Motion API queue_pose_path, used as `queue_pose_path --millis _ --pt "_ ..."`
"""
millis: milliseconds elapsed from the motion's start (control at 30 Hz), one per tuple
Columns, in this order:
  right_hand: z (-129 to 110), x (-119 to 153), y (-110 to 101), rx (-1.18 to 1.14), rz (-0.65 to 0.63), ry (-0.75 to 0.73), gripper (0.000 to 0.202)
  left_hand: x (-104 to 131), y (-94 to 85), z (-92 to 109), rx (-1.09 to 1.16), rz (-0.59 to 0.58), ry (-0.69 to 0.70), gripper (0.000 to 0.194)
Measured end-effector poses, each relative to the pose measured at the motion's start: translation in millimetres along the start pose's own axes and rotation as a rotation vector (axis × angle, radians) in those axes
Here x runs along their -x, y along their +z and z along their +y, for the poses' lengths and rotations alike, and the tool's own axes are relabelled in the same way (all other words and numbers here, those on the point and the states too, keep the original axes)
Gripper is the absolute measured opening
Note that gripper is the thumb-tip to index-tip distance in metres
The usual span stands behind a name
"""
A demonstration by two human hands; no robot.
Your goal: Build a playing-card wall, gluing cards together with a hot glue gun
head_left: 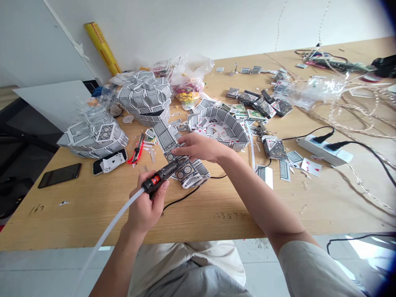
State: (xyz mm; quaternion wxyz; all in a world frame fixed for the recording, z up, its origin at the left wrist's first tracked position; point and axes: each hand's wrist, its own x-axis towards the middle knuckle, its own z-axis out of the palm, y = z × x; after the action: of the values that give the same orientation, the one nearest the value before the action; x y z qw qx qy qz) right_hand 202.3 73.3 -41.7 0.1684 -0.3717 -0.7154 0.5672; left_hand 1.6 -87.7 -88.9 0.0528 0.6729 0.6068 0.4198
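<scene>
My left hand (147, 204) is wrapped round a black glue gun (161, 177) with a long white glue stick trailing from its back end. The gun's front end reaches a structure of folded playing cards (190, 173) at the table's middle. Over that structure is my right hand (199, 147), its fingers pressed on the patterned cards near the gun's front end. Its fingertips partly hide what they touch. A long card strip (165, 134) sticks up and left from the structure. Behind my right hand sits an open card-walled basket (239, 138) with loose cards inside.
Two card-built boxes (144, 97) (93, 136) stand at the left, near a red box cutter (137, 150) and two phones (60, 175). Card packs (274, 147), a power strip (324, 150), cables and loose cards lie at the right. Plastic bags (192, 78) are at the back.
</scene>
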Motion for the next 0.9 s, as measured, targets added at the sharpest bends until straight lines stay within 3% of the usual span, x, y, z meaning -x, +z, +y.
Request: queue_pose_path --millis 433,900 --pt "-2.4 1.7 -1.5 -0.001 0.008 0.033 0.038 0.8 -2.4 -0.4 -0.01 -0.008 0.021 0.025" --pt "2.2 -1.0 0.7 0.0 0.005 -0.003 0.035 2.4 -22.6 10.5 -0.154 -0.038 0.067 0.024"
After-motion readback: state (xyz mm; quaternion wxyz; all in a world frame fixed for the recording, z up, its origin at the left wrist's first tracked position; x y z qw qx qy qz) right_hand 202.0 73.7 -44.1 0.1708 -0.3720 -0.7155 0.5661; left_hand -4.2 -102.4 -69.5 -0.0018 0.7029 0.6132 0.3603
